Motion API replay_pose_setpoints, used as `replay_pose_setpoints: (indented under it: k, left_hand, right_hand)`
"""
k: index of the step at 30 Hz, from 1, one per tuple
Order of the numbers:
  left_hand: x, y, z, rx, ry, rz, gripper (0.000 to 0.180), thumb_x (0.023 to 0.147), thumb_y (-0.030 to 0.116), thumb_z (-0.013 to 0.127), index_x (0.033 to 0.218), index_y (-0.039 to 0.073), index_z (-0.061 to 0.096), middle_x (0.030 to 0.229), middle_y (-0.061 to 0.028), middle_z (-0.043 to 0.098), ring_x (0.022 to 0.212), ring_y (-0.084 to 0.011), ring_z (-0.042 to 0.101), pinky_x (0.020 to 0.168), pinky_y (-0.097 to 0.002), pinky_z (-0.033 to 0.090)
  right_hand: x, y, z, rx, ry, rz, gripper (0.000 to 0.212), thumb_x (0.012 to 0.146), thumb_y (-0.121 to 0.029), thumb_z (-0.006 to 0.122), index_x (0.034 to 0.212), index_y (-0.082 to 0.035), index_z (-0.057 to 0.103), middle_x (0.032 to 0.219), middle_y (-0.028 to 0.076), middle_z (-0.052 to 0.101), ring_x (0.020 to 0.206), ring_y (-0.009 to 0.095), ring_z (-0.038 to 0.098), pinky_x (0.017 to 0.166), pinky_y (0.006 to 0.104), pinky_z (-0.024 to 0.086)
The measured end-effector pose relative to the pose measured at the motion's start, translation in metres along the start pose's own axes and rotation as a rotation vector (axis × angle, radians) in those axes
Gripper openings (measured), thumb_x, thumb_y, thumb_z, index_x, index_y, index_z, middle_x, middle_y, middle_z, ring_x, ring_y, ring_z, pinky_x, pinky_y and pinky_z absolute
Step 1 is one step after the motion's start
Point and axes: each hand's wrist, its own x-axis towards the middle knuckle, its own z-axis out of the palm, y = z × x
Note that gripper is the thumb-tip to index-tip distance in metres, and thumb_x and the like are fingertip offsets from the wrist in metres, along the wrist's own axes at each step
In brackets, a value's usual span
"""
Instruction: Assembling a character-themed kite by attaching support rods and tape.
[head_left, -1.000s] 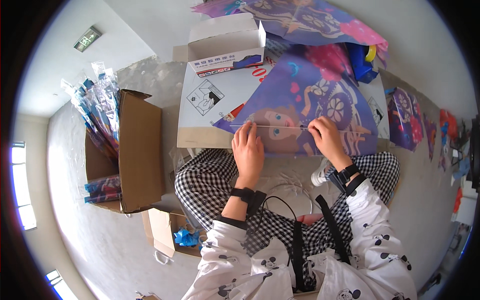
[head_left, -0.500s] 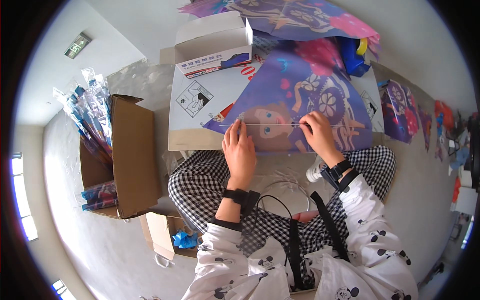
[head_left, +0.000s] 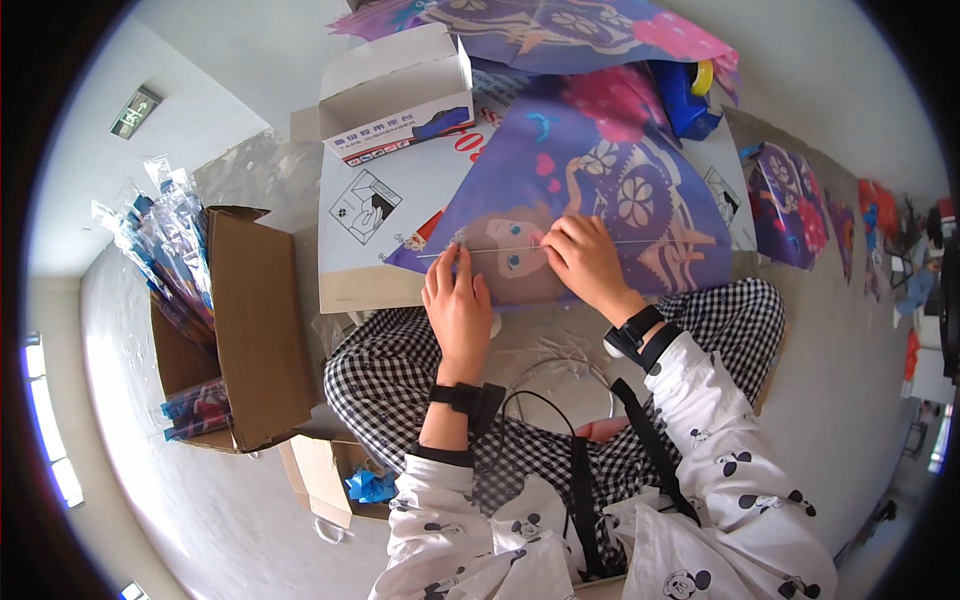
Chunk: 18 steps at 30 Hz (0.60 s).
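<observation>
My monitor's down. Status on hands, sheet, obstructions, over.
Left hand, right hand at thin white rod; rod across purple sheet; blue tape dispenser beyond, clear of both hands.

Beneath the fingers point(head_left: 441, 282), a slim, smooth white rod point(head_left: 500, 249) crosses a satiny purple printed sheet point(head_left: 600, 190); beyond them stands a glossy blue plastic tape dispenser point(head_left: 683, 105); to their left, shiny clear plastic sleeves point(head_left: 165, 228) jut from a matt brown cardboard box point(head_left: 262, 330).

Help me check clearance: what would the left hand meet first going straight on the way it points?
Beyond the purple sheet, the left hand would probably meet the open white box; depth is unclear.
</observation>
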Motion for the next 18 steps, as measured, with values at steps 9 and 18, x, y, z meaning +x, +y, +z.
replay_pose_setpoints:
  k: [9, 18]
  left_hand:
    - [0.0, 0.0, 0.0, 0.005, -0.004, -0.006, 0.04, 0.084, 0.008, 0.063, 0.123, 0.0, 0.059, 0.132, -0.0111, 0.054, 0.122, -0.0296, 0.05, 0.097, -0.042, 0.042]
    - [0.0, 0.0, 0.0, -0.006, -0.005, -0.013, 0.04, 0.085, 0.008, 0.063, 0.124, 0.0, 0.059, 0.132, -0.0106, 0.054, 0.123, -0.0294, 0.049, 0.098, -0.0423, 0.041]
  right_hand:
    - [-0.018, 0.014, -0.007, 0.066, 0.045, 0.089, 0.009, 0.079, -0.007, 0.07, 0.085, -0.01, 0.065, 0.086, 0.001, 0.057, 0.087, 0.022, 0.056, 0.079, 0.0354, 0.04]
    - [-0.024, 0.012, -0.013, 0.066, 0.069, 0.149, 0.017, 0.08, -0.006, 0.069, 0.096, -0.01, 0.065, 0.087, 0.002, 0.059, 0.087, 0.023, 0.057, 0.078, 0.0365, 0.04]
